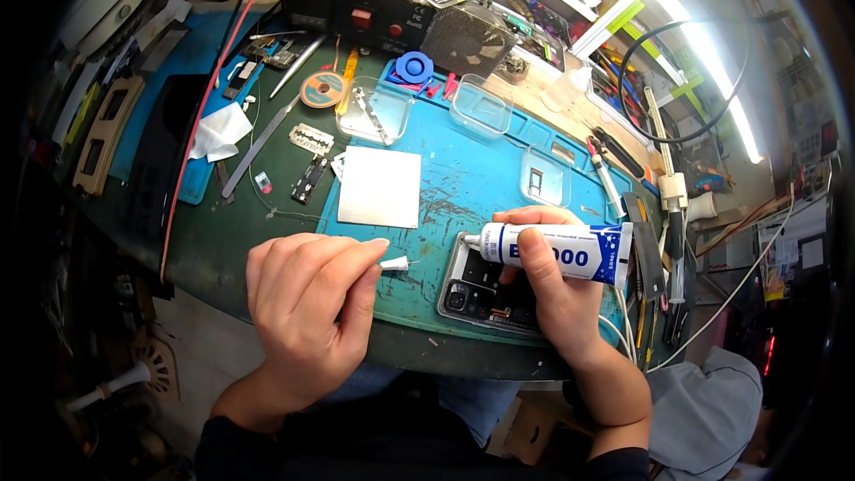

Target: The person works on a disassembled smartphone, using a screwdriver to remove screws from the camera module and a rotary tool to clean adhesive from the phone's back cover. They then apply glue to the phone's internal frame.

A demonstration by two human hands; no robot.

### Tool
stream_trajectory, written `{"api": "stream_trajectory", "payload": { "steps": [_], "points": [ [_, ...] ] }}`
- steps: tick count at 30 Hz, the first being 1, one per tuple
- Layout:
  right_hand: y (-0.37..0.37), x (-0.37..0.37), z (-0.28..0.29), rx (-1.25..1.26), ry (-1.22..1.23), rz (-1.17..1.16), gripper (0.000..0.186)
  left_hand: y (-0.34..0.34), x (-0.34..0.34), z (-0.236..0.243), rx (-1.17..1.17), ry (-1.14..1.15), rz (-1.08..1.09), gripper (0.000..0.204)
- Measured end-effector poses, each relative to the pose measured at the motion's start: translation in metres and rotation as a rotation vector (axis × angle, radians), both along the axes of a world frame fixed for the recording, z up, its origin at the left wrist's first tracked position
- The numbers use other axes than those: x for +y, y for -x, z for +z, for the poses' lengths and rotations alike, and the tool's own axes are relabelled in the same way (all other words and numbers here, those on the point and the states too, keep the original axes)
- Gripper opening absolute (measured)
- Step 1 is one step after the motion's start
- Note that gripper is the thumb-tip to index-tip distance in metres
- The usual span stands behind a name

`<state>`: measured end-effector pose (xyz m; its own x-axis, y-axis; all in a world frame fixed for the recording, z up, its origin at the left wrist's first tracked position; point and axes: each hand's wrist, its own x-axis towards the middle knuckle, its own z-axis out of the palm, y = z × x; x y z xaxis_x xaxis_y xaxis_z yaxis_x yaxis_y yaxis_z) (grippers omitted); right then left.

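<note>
My left hand [312, 294] pinches a small white cap with a thin pin [394, 264] between thumb and fingertips, held above the blue mat. Wrapped around a white and blue glue tube [570, 251] is my right hand [557, 294], its thumb across the tube's front. The tube lies nearly level, its uncapped nozzle pointing left toward the cap, with a gap between them. Beneath the tube and the right hand, an opened smartphone [481, 296] rests on the mat, its camera module at the lower left. The hand hides part of the phone.
A blue work mat [427, 240] covers the bench. A pale square plate [380, 187] lies ahead of the hands, near clear plastic trays [481, 110] and a solder-wick spool [321, 89]. A black equipment box [352, 13] stands behind. Tools and cables [637, 285] crowd the right side.
</note>
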<state>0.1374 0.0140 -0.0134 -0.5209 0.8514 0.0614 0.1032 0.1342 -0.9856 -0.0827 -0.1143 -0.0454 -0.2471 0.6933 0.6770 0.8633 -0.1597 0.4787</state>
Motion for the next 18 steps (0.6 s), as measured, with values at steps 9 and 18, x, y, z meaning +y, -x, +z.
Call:
{"api": "stream_trajectory", "payload": {
  "steps": [9, 18],
  "points": [
    [0.0019, -0.0007, -0.0003, 0.060, 0.043, -0.029, 0.029, -0.0002, 0.0002, 0.0000, 0.003, 0.012, -0.005, 0.021],
    [0.0006, 0.0007, -0.0011, 0.082, 0.093, -0.064, 0.028, 0.0004, -0.0001, 0.0013, 0.011, 0.026, -0.012, 0.022]
  ]
}}
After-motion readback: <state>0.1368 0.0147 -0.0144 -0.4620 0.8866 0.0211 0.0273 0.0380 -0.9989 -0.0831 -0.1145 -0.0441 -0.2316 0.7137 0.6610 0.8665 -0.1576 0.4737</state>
